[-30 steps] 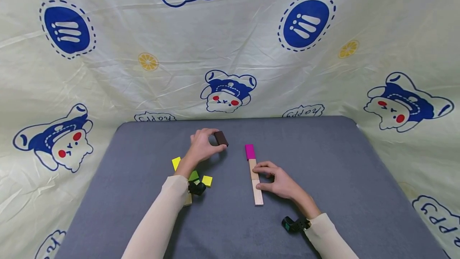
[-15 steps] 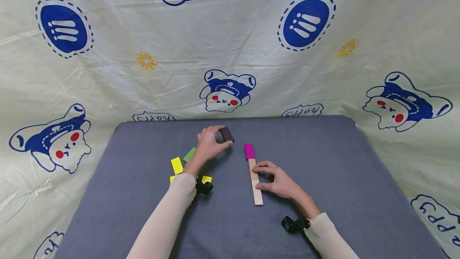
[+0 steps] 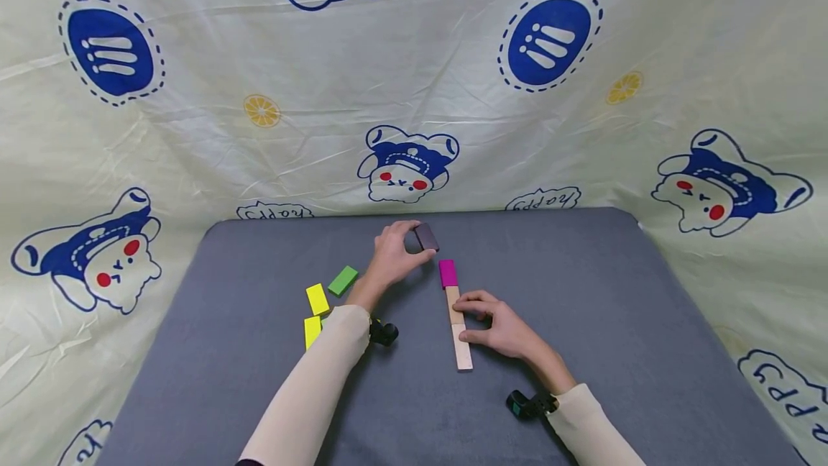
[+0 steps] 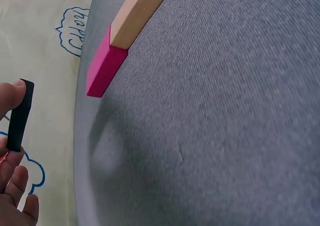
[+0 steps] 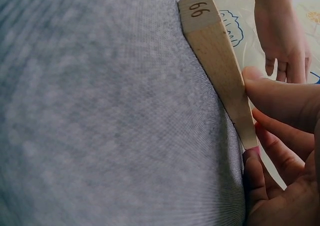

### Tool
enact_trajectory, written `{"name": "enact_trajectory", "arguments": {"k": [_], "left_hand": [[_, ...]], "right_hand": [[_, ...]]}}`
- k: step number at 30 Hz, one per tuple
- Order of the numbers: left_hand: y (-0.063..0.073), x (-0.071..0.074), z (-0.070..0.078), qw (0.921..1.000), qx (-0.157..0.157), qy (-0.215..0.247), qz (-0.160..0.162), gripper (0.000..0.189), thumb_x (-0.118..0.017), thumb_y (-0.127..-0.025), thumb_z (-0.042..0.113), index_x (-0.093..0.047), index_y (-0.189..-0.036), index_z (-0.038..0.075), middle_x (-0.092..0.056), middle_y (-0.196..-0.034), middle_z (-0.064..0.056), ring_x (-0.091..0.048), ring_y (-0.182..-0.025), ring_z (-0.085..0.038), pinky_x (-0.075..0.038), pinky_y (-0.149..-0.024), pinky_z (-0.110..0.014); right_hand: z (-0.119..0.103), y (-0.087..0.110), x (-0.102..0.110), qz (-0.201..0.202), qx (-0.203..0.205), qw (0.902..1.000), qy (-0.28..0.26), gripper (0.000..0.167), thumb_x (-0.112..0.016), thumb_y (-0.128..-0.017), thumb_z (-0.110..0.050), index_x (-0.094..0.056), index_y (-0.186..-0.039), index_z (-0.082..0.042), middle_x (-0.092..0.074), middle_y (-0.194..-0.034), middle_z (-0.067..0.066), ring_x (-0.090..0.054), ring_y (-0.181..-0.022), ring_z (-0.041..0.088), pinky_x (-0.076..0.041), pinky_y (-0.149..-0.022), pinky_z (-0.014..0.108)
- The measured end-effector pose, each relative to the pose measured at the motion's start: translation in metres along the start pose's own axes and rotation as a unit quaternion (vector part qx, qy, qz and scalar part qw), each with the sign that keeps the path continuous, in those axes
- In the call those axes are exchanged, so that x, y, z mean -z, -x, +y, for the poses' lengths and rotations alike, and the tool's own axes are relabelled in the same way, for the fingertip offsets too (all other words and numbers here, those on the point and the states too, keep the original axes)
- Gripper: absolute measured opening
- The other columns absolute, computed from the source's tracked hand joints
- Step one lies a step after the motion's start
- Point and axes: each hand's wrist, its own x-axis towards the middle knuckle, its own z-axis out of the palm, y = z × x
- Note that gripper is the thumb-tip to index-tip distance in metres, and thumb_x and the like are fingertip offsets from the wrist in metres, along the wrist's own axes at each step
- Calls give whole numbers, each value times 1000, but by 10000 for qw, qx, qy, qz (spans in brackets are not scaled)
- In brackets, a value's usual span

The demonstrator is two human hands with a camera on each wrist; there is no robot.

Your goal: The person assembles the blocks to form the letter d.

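Right now, the left hand [image 3: 391,259] is clamped on a dark block [image 3: 426,236], pinched between thumb and fingers at the hand's 2 o'clock, tilted and held above the table [image 3: 414,408]. The right hand [image 3: 503,326] has its thumb and fingers apart, their tips resting against the 3 o'clock side of a row of 3 blocks. That row runs from 12 to 6 o'clock: a magenta block [image 3: 449,273], a tan block [image 3: 455,295] touching it, then a pale block [image 3: 462,355], whose near end reads 66 or 99 in the right wrist view. The magenta block sits at the dark block's 5 o'clock, near but apart. Out at the left hand's 8 o'clock lie a green block [image 3: 343,281] and 2 yellow blocks [image 3: 317,299], the nearer partly hidden by the left sleeve [image 3: 310,387]. A printed sheet [image 3: 453,106] hangs at 12 o'clock.
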Motion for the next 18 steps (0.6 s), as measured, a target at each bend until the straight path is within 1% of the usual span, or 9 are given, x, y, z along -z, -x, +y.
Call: {"name": "enact_trajectory", "arguments": {"k": [4, 8, 12, 16, 18], "left_hand": [[-4, -7, 4, 9999, -32, -32, -122, 67, -78, -91, 39, -55, -147, 12, -51, -154, -13, -46, -141, -35, -29, -118, -61], [-7, -16, 9, 9995, -74, -115, -272, 67, -77, -93, 38, -53, -149, 11, -50, -156, -13, -45, -142, -36, -31, -117, -62], [-10, -25, 12, 9991, -73, -186, -375, 67, -75, -94, 38, -52, -151, 12, -49, -157, -12, -45, -143, -36, -32, -116, -62], [-12, -32, 13, 9993, -20, -148, -351, 67, -75, -95, 37, -51, -152, 12, -48, -157, -13, -45, -143, -35, -33, -116, -61], [-13, -34, 12, 9994, 26, -134, -311, 67, -75, -95, 36, -50, -152, 12, -47, -158, -13, -45, -143, -35, -33, -116, -60]], "right_hand": [[1, 0, 0, 15, 24, 10000, 9, 47, -85, -86, -23, -71, -129, -11, -60, -136, 6, -56, -124, 28, -48, -97, 35], [2, 0, 0, 39, 45, 10000, 58, 47, -84, -86, -23, -71, -129, -11, -61, -136, 6, -56, -125, 28, -48, -96, 33], [2, 0, 0, 43, 73, 9999, 75, 46, -84, -86, -23, -71, -129, -11, -60, -136, 6, -56, -125, 28, -48, -99, 36], [1, 0, -1, 36, 61, 9999, 101, 47, -84, -86, -24, -71, -129, -12, -60, -136, 6, -55, -127, 29, -47, -104, 41], [1, 0, -2, 32, 55, 9999, 98, 47, -84, -86, -23, -71, -130, -12, -60, -136, 6, -55, -127, 29, -47, -105, 42]]}}
